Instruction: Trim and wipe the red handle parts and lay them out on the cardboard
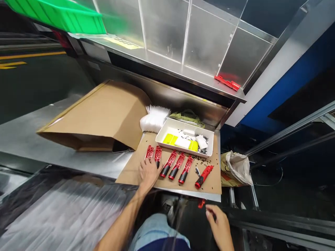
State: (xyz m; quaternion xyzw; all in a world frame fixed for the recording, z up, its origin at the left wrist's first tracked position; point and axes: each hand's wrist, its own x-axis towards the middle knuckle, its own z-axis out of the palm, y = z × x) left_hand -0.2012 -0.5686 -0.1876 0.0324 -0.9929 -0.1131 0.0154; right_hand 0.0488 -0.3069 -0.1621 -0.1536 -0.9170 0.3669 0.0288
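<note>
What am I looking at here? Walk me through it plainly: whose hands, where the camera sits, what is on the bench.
There is one picture, taken by a camera worn on a person's head, looking down at their own two bare hands; no machine is involved. The left hand rests on a cardboard sheet on a metal bench, its fingers on the leftmost of a row of red and black handle parts. The right hand hangs below the bench edge, close to a small red piece; whether it grips anything is hard to tell. Behind the row stands a white tray with yellow and white bits and small dark screws. A big cardboard box lies to the left, a green bin above.
</note>
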